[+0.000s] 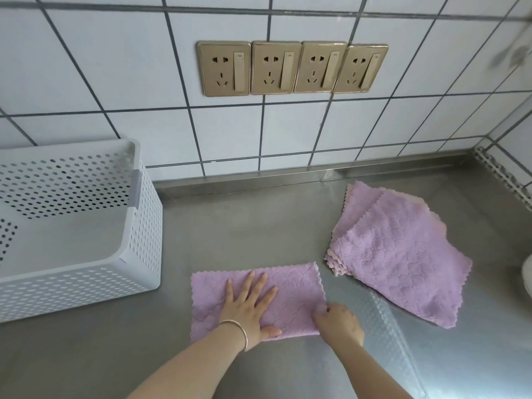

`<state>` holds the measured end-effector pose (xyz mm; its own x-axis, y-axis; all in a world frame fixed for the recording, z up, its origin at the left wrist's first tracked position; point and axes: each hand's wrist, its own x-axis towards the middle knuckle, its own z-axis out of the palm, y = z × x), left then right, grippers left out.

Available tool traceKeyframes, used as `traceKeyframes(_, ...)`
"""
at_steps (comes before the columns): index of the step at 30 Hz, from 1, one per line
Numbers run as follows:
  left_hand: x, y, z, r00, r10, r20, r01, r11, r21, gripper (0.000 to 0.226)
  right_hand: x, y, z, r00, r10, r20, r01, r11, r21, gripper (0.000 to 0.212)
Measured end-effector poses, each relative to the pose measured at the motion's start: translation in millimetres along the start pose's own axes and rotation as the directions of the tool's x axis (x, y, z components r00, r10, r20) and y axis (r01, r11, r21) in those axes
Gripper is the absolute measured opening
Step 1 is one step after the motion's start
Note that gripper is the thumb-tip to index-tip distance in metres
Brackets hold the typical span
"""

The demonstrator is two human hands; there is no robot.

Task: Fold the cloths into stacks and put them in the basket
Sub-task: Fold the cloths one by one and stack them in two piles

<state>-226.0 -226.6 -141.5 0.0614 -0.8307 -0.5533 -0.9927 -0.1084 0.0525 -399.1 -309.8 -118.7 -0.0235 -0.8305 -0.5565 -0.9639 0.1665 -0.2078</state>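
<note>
A purple cloth (296,286), folded into a rectangle, lies on the steel counter in front of me. My left hand (250,305) lies flat on its middle with fingers spread, a thin bangle on the wrist. My right hand (338,321) pinches the cloth's near right corner with curled fingers. To the right lies a loose pile of several unfolded purple cloths (400,254). A white perforated basket (138,234) stands at the left, and nothing shows inside it.
The steel counter (244,226) runs back to a white tiled wall with a row of gold sockets (292,67). A side wall closes the right end. A white rounded object (527,276) shows at the right edge.
</note>
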Motion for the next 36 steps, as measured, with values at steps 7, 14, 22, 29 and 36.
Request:
traceKeyframes(7, -4, 10, -45, 0.986, -0.122, -0.111, 0.056, 0.882, -0.468, 0.069, -27, -12, -2, 0.923, -0.24, -0.3, 0.297, 0.941, 0.161, 0.009)
traceKeyframes(14, -17, -3, -93, 0.939, -0.308, 0.156, 0.15, -0.044, -0.988, 0.018, -64, -64, 20, 0.393, -0.735, -0.553, 0.801, 0.569, -0.186, 0.015)
traceKeyframes(22, -34, -54, -61, 0.864, -0.479, 0.155, 0.237, 0.114, -0.965, 0.034, -73, -72, 56, 0.331, -0.868, -0.369, 0.868, 0.434, -0.242, 0.063)
traceKeyframes(29, -47, -84, -17, 0.822, -0.542, 0.175, 0.284, 0.123, -0.951, 0.037, -62, -61, 84, 0.512, -0.855, -0.085, 0.784, 0.506, -0.359, 0.072)
traceKeyframes(36, -46, -83, 7, 0.773, -0.624, 0.11, 0.205, 0.082, -0.975, 0.045, -50, -56, 93, 0.544, -0.838, -0.043, 0.76, 0.514, -0.398, 0.09)
